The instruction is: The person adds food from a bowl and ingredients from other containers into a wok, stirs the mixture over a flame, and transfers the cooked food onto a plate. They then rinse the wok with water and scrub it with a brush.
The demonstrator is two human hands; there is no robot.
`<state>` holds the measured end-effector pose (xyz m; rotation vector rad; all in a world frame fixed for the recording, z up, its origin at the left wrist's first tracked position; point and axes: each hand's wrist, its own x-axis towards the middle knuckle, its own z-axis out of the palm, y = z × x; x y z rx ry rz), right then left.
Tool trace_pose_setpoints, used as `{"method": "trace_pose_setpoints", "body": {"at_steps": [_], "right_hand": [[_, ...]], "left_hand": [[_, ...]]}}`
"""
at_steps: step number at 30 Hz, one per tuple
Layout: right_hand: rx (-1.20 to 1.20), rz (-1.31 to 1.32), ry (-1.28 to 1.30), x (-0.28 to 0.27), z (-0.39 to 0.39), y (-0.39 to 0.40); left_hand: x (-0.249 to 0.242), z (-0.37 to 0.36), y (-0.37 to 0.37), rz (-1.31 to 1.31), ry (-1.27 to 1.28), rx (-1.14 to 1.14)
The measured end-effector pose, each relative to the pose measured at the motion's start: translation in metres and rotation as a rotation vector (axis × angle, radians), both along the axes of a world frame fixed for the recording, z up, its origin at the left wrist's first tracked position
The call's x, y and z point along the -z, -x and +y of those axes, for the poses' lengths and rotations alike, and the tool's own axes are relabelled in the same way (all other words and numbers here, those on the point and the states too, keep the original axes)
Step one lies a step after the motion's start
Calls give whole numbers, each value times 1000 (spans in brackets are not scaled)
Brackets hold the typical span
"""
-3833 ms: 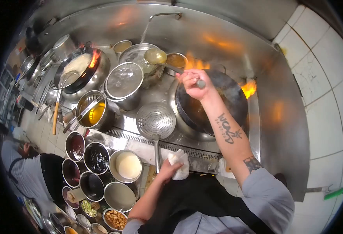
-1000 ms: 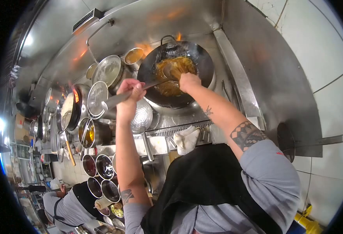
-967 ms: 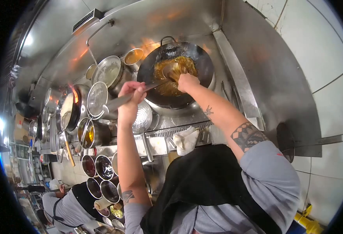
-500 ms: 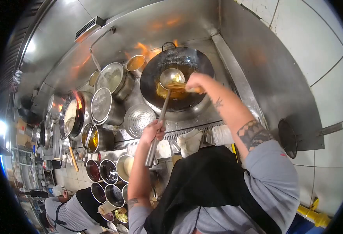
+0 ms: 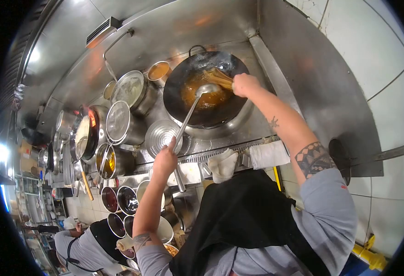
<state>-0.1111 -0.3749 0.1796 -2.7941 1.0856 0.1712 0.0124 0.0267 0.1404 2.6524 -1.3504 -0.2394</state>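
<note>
My left hand is wrapped round the metal handle of a ladle, whose bowl hangs over the brown liquid in the black wok. Closed on a bamboo brush, my right hand is at the wok's right side, and the bristles reach toward the upper middle of the wok. Left of the wok, just above my left hand, lies a round perforated strainer. A folded white cloth rests on the stove's front edge.
Pots and a fine sieve stand left of the wok, with an orange-filled pot behind. Sauce containers sit at lower left, near a co-worker. A wire strainer hangs at right.
The ladle bowl has turned over and moved slightly right. My right hand and the brush have moved up and right, apart from the ladle. The flames behind the wok are gone.
</note>
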Motion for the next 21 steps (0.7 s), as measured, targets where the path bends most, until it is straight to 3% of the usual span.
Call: {"method": "trace_pose_setpoints", "body": {"at_steps": [2,5,6,8,10,13,15,17,21], "right_hand": [[-48,119,-46,-22,-4,18],[100,44,-96,-31,-27,29],[148,-166,-105,-24,-31,40],[242,-593,-113,-3,-37,73],[292,-777,-181,-1,-31,118],[393,-1054,-318,20,-5,187],[569,-1218,-528,1,37,219],[675,-1357,-684,-12,65,245],[746,-1483,-800,-9,105,280]], "left_hand": [[10,13,-12,113,58,-93],[17,12,-27,418,20,-234],[19,10,-29,540,-12,-288],[29,10,-28,409,81,-245],[26,3,-16,263,150,-169],[-2,-21,10,347,195,-164],[-14,-47,29,465,228,-105],[-14,-80,54,935,253,-130],[20,-164,126,1397,345,-96]]}}
